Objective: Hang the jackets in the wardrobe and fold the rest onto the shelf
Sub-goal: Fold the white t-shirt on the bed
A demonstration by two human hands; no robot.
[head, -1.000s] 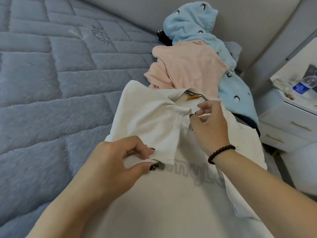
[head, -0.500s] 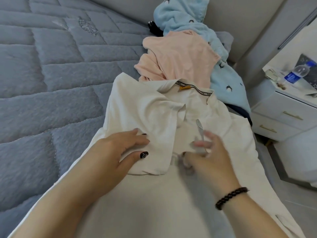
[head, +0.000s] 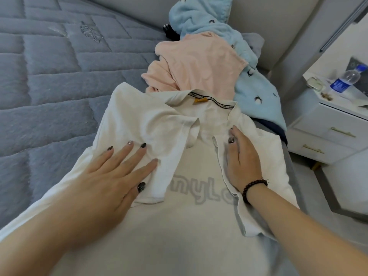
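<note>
A cream polo shirt (head: 201, 222) with grey lettering lies flat on the bed, collar pointing away from me. Both its sleeves are folded in over the chest. My left hand (head: 111, 176) presses flat on the left folded sleeve, fingers spread. My right hand (head: 242, 156) lies flat on the right folded sleeve, fingers straight, a dark bead bracelet at the wrist. Beyond the collar lie a pink garment (head: 197, 64) and a light blue fleece hooded jacket (head: 215, 26) with small dark bird prints. No wardrobe or shelf is in view.
The grey quilted mattress (head: 49, 86) stretches to the left. A white bedside cabinet (head: 326, 134) with gold handles stands at the right, with a water bottle (head: 344, 80) on top. A padded headboard (head: 258, 14) runs behind the clothes.
Both hands let go of the sleeve edge and collar that they pinched and now lie flat on the folded sleeves. The right sleeve has been folded in over the chest.
</note>
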